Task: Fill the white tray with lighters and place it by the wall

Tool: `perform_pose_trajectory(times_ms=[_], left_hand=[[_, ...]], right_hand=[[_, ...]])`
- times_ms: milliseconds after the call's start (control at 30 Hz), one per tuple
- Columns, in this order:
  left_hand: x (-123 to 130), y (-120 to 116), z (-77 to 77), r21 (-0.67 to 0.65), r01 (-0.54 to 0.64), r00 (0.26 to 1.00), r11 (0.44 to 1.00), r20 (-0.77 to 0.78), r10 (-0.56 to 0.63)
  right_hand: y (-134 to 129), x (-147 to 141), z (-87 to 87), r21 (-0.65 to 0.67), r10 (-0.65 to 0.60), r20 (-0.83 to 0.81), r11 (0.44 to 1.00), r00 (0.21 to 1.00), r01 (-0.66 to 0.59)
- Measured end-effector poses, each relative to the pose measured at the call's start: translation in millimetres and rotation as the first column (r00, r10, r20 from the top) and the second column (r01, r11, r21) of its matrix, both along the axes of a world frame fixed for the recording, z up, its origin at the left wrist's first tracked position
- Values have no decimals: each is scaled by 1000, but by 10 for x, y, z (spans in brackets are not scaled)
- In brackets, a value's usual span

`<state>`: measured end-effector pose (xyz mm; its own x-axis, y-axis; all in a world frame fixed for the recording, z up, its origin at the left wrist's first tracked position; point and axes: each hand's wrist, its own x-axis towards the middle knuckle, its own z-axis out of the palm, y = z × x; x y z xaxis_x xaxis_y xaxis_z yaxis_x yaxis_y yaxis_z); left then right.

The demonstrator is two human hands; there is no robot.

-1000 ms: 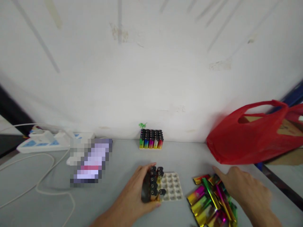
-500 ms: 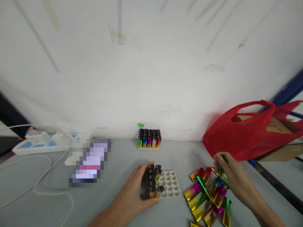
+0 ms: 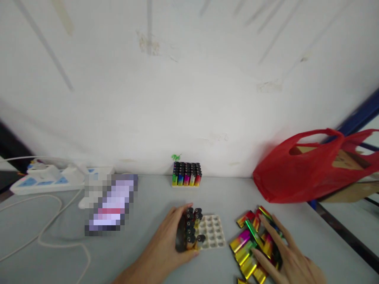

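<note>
My left hand (image 3: 170, 236) is wrapped round the left side of a white tray (image 3: 217, 232) with rows of square holes. Black-topped lighters (image 3: 190, 223) stand upright in the tray's left columns, partly hidden by that hand. To the right of the tray, my right hand (image 3: 288, 254) reaches over a loose pile of shiny coloured lighters (image 3: 244, 250), its fingers spread and touching the pile. Nothing shows held in it. Against the wall, a full block of coloured lighters (image 3: 186, 175) stands upright in another white tray.
A red plastic bag (image 3: 287, 173) with cardboard in it leans at the back right. On the left lie a phone with a blurred screen (image 3: 115, 201), a white power strip (image 3: 56, 181) and white cables (image 3: 59, 242). A white wall (image 3: 189, 86) rises behind.
My right hand has come down and forward from the far edge of the pile, and its closed fingers have spread over the lighters. My left hand has stayed at the tray.
</note>
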<state>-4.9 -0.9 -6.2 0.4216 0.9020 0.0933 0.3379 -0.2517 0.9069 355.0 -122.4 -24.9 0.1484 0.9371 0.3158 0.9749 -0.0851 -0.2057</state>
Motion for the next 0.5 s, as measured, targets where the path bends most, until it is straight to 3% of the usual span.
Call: perform_pose_trajectory(times_ms=[300,400,500], left_hand=[[9,-11,49,-49,15,1000,999,-24,-16],[9,-11,70,-44,29,999,999,-24,-30],[13,-18,99,-47,25,999,999,-26,-26]], right_hand=[[577,-102,189,-97,141,0,985,990,-140],[566,-52,252,-58,137,-4,989,991,-137],[342,24,252,81,166,-6,983,986,-165]])
